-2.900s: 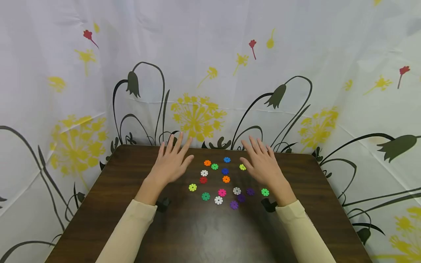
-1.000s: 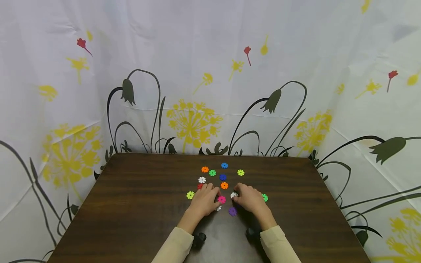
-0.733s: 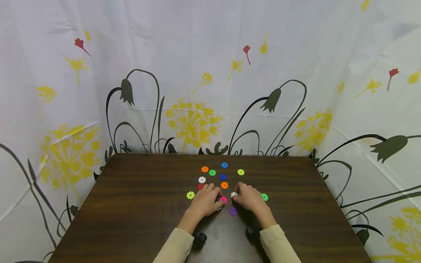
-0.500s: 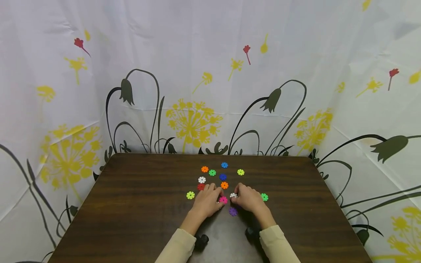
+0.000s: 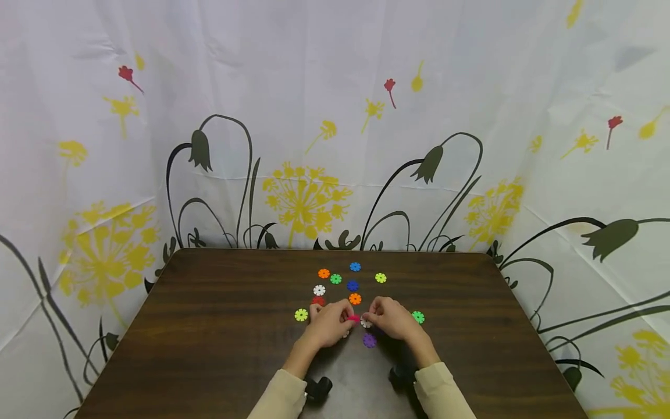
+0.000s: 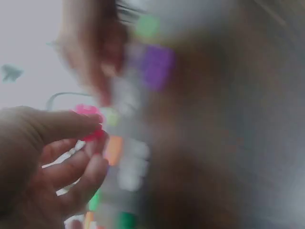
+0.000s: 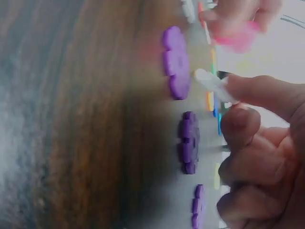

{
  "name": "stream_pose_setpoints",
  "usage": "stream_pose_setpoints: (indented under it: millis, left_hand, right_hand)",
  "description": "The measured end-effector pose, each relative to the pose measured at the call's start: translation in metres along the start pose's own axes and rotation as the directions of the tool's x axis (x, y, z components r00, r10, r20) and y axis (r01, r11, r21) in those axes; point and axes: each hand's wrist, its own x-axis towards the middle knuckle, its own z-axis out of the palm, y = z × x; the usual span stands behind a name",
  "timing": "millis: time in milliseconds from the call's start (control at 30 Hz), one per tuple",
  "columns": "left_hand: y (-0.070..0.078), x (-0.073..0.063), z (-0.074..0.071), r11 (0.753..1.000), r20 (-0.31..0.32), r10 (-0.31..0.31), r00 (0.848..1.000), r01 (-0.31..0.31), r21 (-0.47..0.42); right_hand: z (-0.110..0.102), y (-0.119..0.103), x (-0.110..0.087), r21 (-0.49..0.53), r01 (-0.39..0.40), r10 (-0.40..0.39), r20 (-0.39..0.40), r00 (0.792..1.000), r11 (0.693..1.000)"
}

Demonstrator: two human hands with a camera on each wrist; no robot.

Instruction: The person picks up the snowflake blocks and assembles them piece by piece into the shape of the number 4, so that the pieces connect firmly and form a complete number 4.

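My left hand [image 5: 330, 324] pinches a pink notched plastic disc [image 6: 87, 110] between thumb and fingertips; in the head view the disc is seen nearly edge-on. Opposite it, my right hand [image 5: 394, 319] holds a white notched disc [image 7: 210, 82] by its edge between thumb and index finger. The two held discs are close together in the head view. A purple disc [image 5: 369, 340] lies on the table just below them, and in the right wrist view two more purple discs sit near the right hand. Another white disc lies partly hidden by the left hand.
Several loose discs are scattered beyond the hands on the dark wooden table [image 5: 220, 337], among them an orange disc [image 5: 355, 298] and a blue disc [image 5: 353, 286]. A yellow disc [image 5: 300, 315] lies left, a green disc [image 5: 418, 317] right. A flowered curtain [image 5: 335, 116] hangs behind.
From open hands above the table, both came down to the discs. The left hand took the pink disc and has tilted it edge-on; the right took the white one and moved it slightly left.
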Motion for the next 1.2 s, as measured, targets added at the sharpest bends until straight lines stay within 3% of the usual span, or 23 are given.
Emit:
stream_pose_setpoints:
  millis: [100,233,400,467,533,733,900,1033,1200]
  left_hand:
    - [0.001,0.0,-0.024,0.976,-0.061,-0.021,0.998,0.008,-0.216]
    - [0.019,-0.003,-0.062,0.942,-0.109,-0.025,0.994,-0.013,-0.335]
    - [0.037,-0.013,-0.086,0.915,-0.147,0.049,0.988,-0.104,-0.39]
    - [0.044,-0.019,-0.092,0.915,-0.18,0.073,0.981,-0.138,-0.38]
    - [0.05,-0.025,-0.096,0.919,-0.214,0.095,0.972,-0.168,-0.357]
    - [0.066,-0.036,-0.102,0.933,-0.317,0.197,0.928,-0.277,-0.231]
    - [0.071,-0.04,-0.106,0.947,-0.376,0.241,0.895,-0.302,-0.112]
    - [0.071,-0.043,-0.109,0.954,-0.383,0.254,0.888,-0.296,-0.054]
    - [0.068,-0.046,-0.113,0.948,-0.378,0.273,0.885,-0.315,-0.053]
  right_hand:
    - [-0.004,-0.003,0.001,0.171,0.06,-0.06,-0.006,0.998,0.983]
    - [-0.017,-0.02,-0.005,0.384,0.08,-0.052,-0.083,0.995,0.92]
    - [-0.031,-0.052,-0.012,0.595,0.15,-0.054,-0.176,0.983,0.789]
    - [-0.035,-0.064,-0.016,0.649,0.176,-0.061,-0.196,0.979,0.741]
    - [-0.038,-0.075,-0.021,0.676,0.192,-0.073,-0.2,0.977,0.712]
    - [-0.042,-0.098,-0.035,0.668,0.264,-0.162,-0.212,0.964,0.695]
    - [-0.043,-0.113,-0.038,0.652,0.322,-0.223,-0.233,0.947,0.686]
    - [-0.046,-0.122,-0.037,0.602,0.341,-0.25,-0.233,0.94,0.722]
    - [-0.05,-0.127,-0.034,0.531,0.336,-0.259,-0.216,0.941,0.778]
